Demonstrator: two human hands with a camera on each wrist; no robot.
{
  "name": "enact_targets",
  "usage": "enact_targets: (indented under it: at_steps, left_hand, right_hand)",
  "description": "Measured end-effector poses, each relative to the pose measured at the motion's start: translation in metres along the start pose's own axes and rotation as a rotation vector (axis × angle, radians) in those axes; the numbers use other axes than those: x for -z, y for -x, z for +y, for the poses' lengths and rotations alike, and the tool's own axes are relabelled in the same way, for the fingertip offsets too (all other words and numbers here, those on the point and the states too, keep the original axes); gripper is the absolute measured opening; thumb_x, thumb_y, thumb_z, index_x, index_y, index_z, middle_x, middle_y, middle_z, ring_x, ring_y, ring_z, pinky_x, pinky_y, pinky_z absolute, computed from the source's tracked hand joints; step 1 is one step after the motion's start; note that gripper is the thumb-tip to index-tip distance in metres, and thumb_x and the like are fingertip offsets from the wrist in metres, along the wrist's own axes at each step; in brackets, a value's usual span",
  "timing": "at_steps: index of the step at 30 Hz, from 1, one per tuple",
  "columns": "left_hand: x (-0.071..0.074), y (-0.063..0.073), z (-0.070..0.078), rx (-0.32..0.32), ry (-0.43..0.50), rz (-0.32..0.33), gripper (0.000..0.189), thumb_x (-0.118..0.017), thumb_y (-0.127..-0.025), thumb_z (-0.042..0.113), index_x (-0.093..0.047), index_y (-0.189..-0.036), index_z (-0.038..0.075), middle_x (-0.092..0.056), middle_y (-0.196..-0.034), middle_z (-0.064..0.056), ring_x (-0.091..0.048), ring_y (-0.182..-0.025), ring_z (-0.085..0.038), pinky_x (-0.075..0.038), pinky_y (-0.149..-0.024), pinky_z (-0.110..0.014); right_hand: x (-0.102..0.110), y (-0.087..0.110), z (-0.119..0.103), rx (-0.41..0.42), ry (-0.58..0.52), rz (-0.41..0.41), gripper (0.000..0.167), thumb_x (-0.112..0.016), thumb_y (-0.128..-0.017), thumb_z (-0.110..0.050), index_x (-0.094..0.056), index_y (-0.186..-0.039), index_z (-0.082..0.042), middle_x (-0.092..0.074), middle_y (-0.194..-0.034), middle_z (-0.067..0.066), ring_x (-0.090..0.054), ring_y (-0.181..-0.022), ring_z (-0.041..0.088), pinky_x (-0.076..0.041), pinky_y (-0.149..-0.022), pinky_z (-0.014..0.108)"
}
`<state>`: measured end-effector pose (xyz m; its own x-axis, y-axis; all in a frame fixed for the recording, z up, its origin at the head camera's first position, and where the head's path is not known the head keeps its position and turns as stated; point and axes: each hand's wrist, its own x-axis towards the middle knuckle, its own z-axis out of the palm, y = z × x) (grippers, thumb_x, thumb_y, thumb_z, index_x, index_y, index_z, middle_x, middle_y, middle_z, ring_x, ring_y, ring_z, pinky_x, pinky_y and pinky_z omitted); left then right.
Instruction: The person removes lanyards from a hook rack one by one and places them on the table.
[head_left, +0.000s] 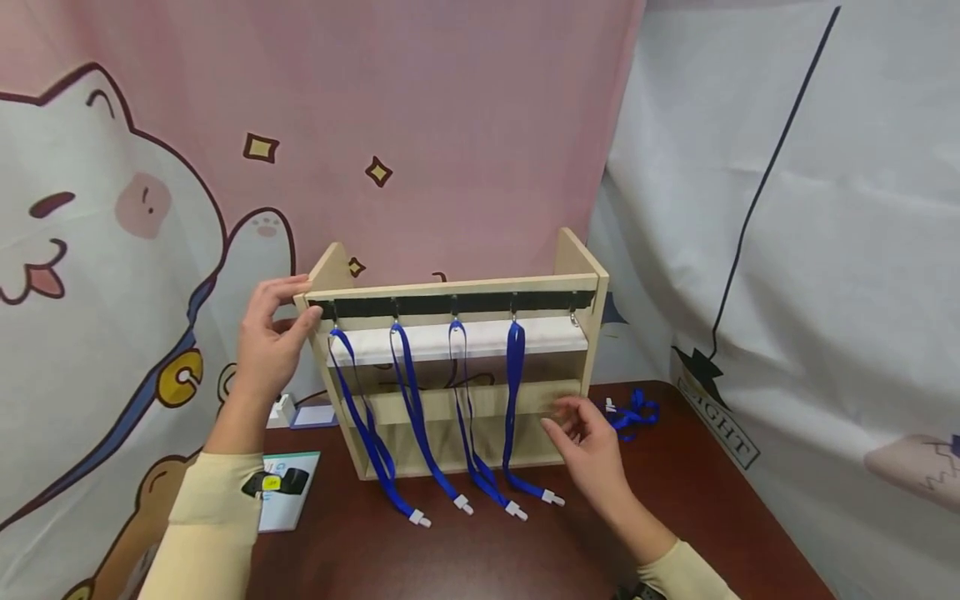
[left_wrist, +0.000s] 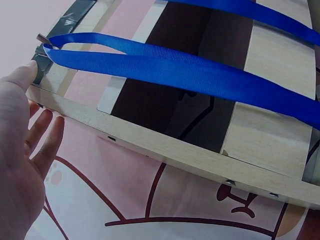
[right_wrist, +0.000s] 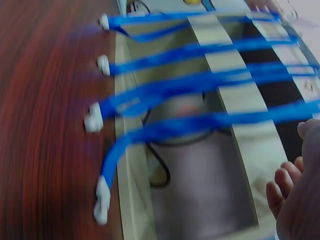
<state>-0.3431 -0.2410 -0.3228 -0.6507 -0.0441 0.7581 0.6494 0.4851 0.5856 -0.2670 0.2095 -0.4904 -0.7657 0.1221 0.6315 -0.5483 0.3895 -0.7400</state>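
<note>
A pale wooden rack point(head_left: 600, 333) stands on the table, with a black strip point(head_left: 480, 303) and several metal hooks along its upper front. Blue lanyards hang from the hooks, among them the leftmost lanyard point(left_wrist: 165, 62) and the rightmost hanging lanyard point(head_left: 514, 358); their white clips rest on the table. The hook point(head_left: 574, 315) at the far right bears no lanyard. My left hand point(head_left: 270, 337) holds the rack's upper left corner, thumb on the front and fingers along the side. Beside the rack's lower right, my right hand point(head_left: 588, 442) is held in the air, fingers loosely bent, holding nothing.
Another blue lanyard point(head_left: 636, 412) lies bunched on the dark red table point(head_left: 420, 567), right of the rack. A white booklet point(head_left: 288, 492) lies at the left by my sleeve. Patterned curtains point(head_left: 465, 125) close off the back and sides.
</note>
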Motion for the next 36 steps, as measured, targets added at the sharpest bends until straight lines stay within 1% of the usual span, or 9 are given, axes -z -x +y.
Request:
enact_targets:
  at_steps: [3, 7, 10, 14, 18, 20, 25, 30, 36]
  left_hand:
    - [0.001, 0.003, 0.006, -0.006, 0.006, 0.006, 0.036, -0.073, -0.106, 0.004, -0.069, -0.141, 0.004, -0.058, -0.155, -0.007, -0.054, -0.127, -0.009, -0.051, -0.091, -0.016]
    - [0.001, 0.005, 0.022, -0.018, 0.033, 0.006, 0.034, -0.072, -0.106, 0.003, -0.068, -0.14, 0.0, -0.059, -0.154, -0.012, -0.054, -0.125, -0.009, -0.051, -0.091, -0.016]
    - [0.002, 0.006, 0.034, -0.023, 0.054, 0.0, 0.033, -0.072, -0.106, 0.002, -0.067, -0.139, -0.003, -0.058, -0.153, -0.015, -0.054, -0.123, -0.009, -0.051, -0.09, -0.016]
    - [0.002, 0.007, 0.042, -0.026, 0.058, -0.003, 0.033, -0.071, -0.106, 0.002, -0.067, -0.138, -0.005, -0.058, -0.152, -0.017, -0.054, -0.122, -0.009, -0.05, -0.091, -0.016]
    - [0.002, 0.006, 0.039, -0.025, 0.052, -0.004, 0.033, -0.071, -0.106, 0.003, -0.067, -0.139, -0.003, -0.058, -0.153, -0.015, -0.054, -0.122, -0.009, -0.051, -0.09, -0.016]
    - [0.002, 0.005, 0.031, -0.026, 0.051, -0.002, 0.033, -0.072, -0.106, 0.003, -0.068, -0.139, -0.002, -0.058, -0.153, -0.013, -0.055, -0.122, -0.01, -0.051, -0.09, -0.016]
    - [0.0, 0.004, 0.019, -0.02, 0.05, 0.0, 0.034, -0.072, -0.107, 0.005, -0.068, -0.14, 0.001, -0.058, -0.153, -0.011, -0.055, -0.123, -0.011, -0.051, -0.09, -0.017]
    - [0.0, 0.004, 0.018, -0.016, 0.051, 0.0, 0.033, -0.072, -0.107, 0.005, -0.068, -0.139, 0.0, -0.058, -0.153, -0.011, -0.055, -0.123, -0.012, -0.051, -0.09, -0.018]
    - [0.0, 0.003, 0.016, -0.023, 0.057, 0.002, 0.033, -0.072, -0.106, 0.003, -0.068, -0.139, -0.001, -0.058, -0.153, -0.011, -0.055, -0.123, -0.012, -0.051, -0.089, -0.019]
  right_hand:
    - [-0.017, 0.001, -0.009, 0.025, 0.054, -0.024, 0.04, -0.091, -0.093, -0.008, -0.07, -0.126, -0.001, -0.072, -0.106, 0.011, -0.064, -0.078, 0.018, -0.054, -0.069, 0.023]
    - [-0.037, -0.002, -0.018, -0.006, 0.135, -0.051, 0.053, -0.092, -0.092, -0.013, -0.063, -0.134, -0.002, -0.069, -0.111, 0.011, -0.06, -0.081, 0.019, -0.052, -0.071, 0.029]
    - [-0.049, -0.005, -0.023, -0.029, 0.174, -0.048, 0.053, -0.092, -0.092, -0.016, -0.061, -0.133, -0.003, -0.066, -0.111, 0.009, -0.057, -0.082, 0.018, -0.05, -0.071, 0.032]
    - [-0.062, -0.008, -0.025, -0.038, 0.186, -0.002, 0.047, -0.091, -0.092, -0.016, -0.063, -0.128, -0.004, -0.064, -0.109, 0.009, -0.058, -0.082, 0.021, -0.049, -0.071, 0.033]
    - [-0.071, -0.01, -0.025, -0.063, 0.185, 0.054, 0.042, -0.092, -0.092, -0.018, -0.065, -0.123, -0.008, -0.065, -0.105, 0.006, -0.061, -0.079, 0.023, -0.049, -0.069, 0.032]
    - [-0.073, -0.01, -0.026, -0.069, 0.183, 0.075, 0.04, -0.092, -0.092, -0.018, -0.066, -0.121, -0.009, -0.065, -0.103, 0.005, -0.06, -0.077, 0.023, -0.048, -0.067, 0.032]
    - [-0.077, -0.008, -0.025, -0.036, 0.183, 0.121, 0.026, -0.09, -0.093, -0.013, -0.069, -0.109, -0.009, -0.065, -0.095, 0.004, -0.058, -0.073, 0.018, -0.048, -0.064, 0.03]
    - [-0.077, -0.008, -0.023, 0.011, 0.166, 0.159, 0.011, -0.084, -0.092, -0.003, -0.075, -0.094, -0.01, -0.066, -0.085, 0.0, -0.059, -0.07, 0.014, -0.048, -0.06, 0.026]
    - [-0.069, -0.007, -0.026, 0.001, 0.092, 0.166, 0.007, -0.08, -0.095, 0.001, -0.083, -0.101, -0.003, -0.074, -0.088, 0.0, -0.062, -0.07, 0.014, -0.048, -0.061, 0.019]
